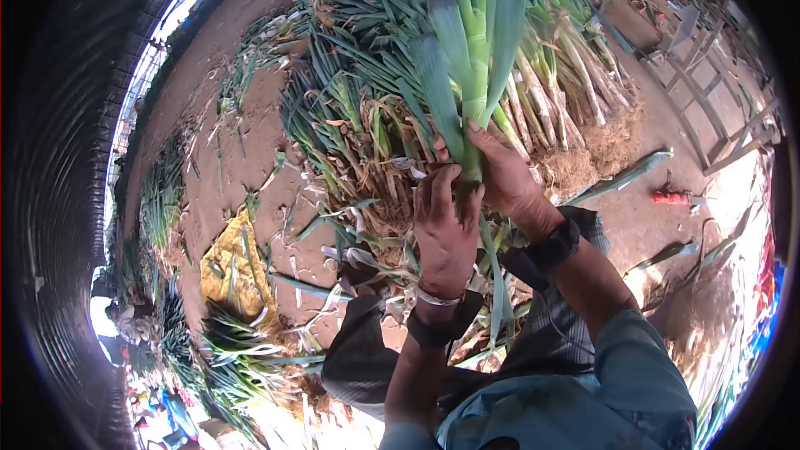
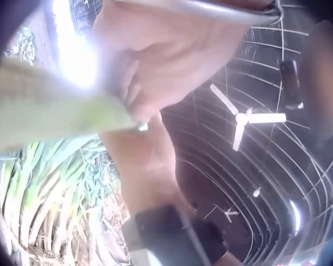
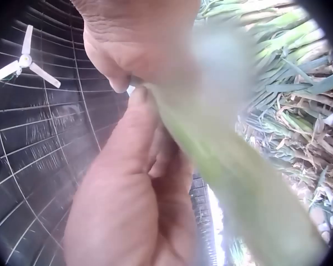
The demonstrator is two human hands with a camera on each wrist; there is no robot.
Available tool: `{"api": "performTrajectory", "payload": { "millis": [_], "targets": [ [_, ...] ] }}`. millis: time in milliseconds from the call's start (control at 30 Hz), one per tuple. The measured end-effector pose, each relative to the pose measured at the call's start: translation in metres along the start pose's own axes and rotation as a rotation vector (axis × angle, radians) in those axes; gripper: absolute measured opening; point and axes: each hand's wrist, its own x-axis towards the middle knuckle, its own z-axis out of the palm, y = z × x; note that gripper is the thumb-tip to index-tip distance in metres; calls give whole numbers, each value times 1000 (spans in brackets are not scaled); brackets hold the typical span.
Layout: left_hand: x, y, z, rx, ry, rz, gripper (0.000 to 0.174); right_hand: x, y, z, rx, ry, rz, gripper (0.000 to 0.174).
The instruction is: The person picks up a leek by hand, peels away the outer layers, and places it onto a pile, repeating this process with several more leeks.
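Both hands hold a thick green leek (image 1: 473,75), its leaves fanning upward in the head view. The right hand (image 1: 508,179) grips its stalk from the right side, with the thumb along the front. Lower down and to the left, the left hand (image 1: 446,237) curls its fingers at the stalk's lower part. In the left wrist view the blurred stalk (image 2: 50,119) reaches the fingers of the left hand (image 2: 172,52). The right wrist view shows the stalk (image 3: 233,177) running down from where the hands meet. A small pale bit shows between fingers; the leek's lower end is hidden.
Leeks with roots (image 1: 575,75) lie heaped beyond the hands. A yellow sack (image 1: 237,271) lies on the ground at left, a red-handled tool (image 1: 673,197) at right. A wooden frame (image 1: 708,87) stands at upper right. Loose leaves surround the person's legs.
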Motion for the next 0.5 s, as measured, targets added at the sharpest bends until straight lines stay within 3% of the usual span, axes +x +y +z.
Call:
{"api": "performTrajectory", "payload": {
  "millis": [67, 167, 200, 300, 400, 500],
  "targets": [
    [5, 0, 15, -9, 49, -4, 23, 2, -4, -10, 2, 24, -21, 37],
    [10, -2, 20, 31, -46, 14, 17, 2, -10, -9, -22, 94, -42, 38],
    [11, -4, 25, 43, -14, 92, 15, 3, -12, -10, -16, 86, -32, 39],
    [10, -2, 22, 26, -129, 20, 19, 3, -15, -12, -21, 90, -37, 39],
    [3, 1, 18, -146, -79, -113, 19, 0, -19, -6, -51, 99, -74, 39],
    [13, 9, 8, -63, -160, -80, 20, -4, -17, -8, -31, 55, -71, 40]
  ]
}}
